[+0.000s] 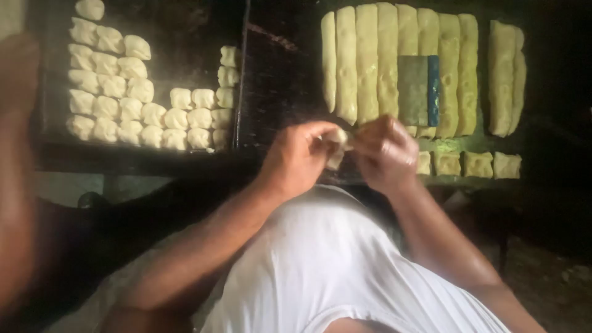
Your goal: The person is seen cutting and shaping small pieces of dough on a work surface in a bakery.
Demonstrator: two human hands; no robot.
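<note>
Both hands, left (300, 155) and right (385, 151), pinched shut on a pale, soft dough piece (338, 143) above the dark counter (277, 86).

dough piece (338, 145): soft, matt, pale | scraper (417, 90): dull metal blade, blue handle | tray (240, 80): dark metal

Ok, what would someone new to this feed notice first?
Probably both hands, left hand and right hand, pinching a dough piece at centre. Next, the long dough logs side by side at upper right, a scraper lying on them. At upper left, a dark tray holds rows of dough balls.
</note>
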